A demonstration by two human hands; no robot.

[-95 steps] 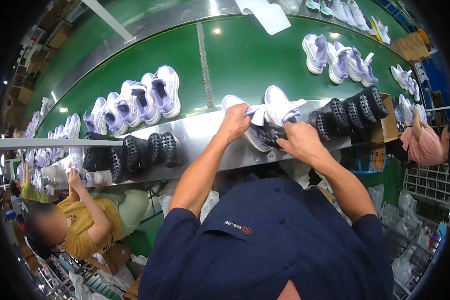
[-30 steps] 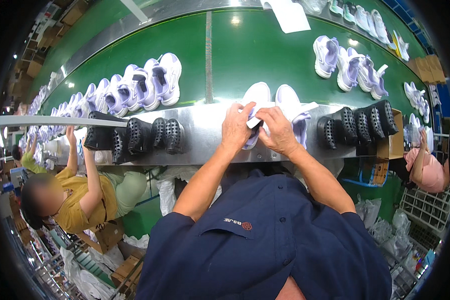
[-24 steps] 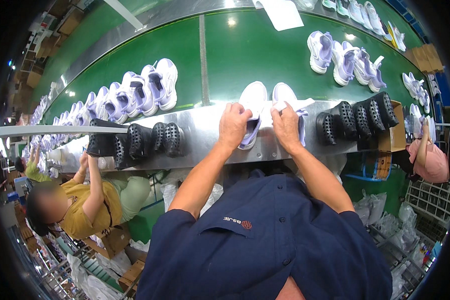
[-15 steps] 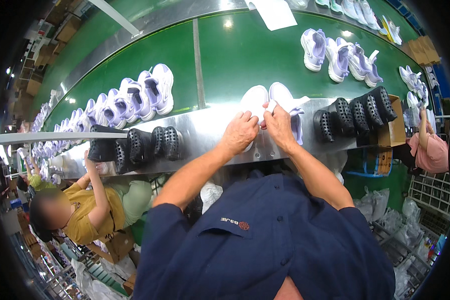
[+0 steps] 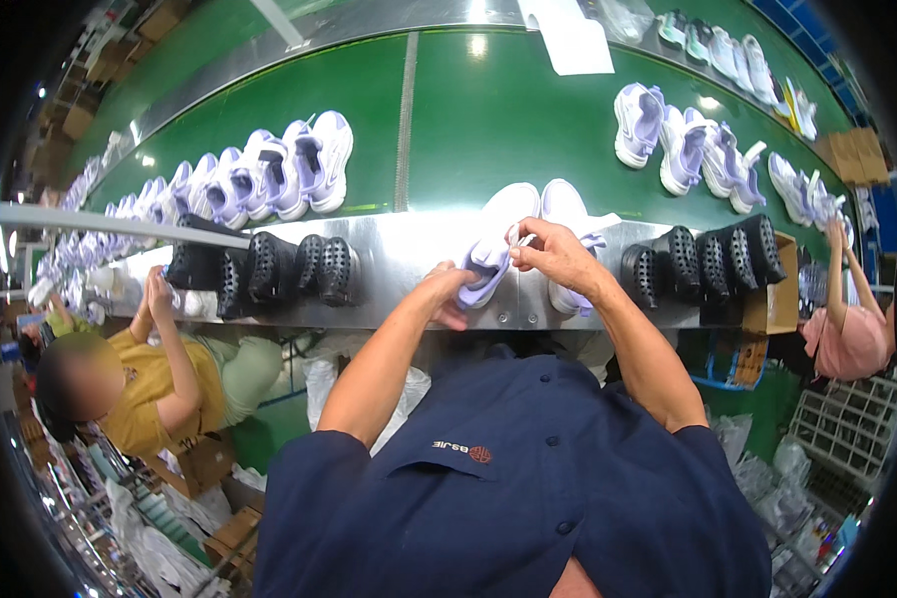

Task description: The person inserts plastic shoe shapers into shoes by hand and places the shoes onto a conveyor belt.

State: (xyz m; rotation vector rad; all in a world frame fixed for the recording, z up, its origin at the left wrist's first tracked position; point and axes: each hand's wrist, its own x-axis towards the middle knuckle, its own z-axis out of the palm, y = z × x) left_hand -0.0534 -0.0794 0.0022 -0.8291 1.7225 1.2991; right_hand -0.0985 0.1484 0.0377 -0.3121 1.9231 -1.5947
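Observation:
Two white-and-lilac sneakers stand side by side on the metal ledge before me, toes pointing away. My left hand is at the heel of the left sneaker, fingers curled around its collar. Over the same shoe's opening, my right hand pinches a white strip; whether it is lace or tongue I cannot tell. The right sneaker is partly covered by my right hand and wrist. A white tab sticks out from its right side.
Black perforated shoe forms stand on the ledge at left and right. Rows of sneakers line the green belt. White paper hangs from the far rail. Co-workers sit at left and right.
My left hand has moved from between the shoes down to the left sneaker's heel. My right hand has shifted onto that shoe's opening. The whole view has tilted slightly.

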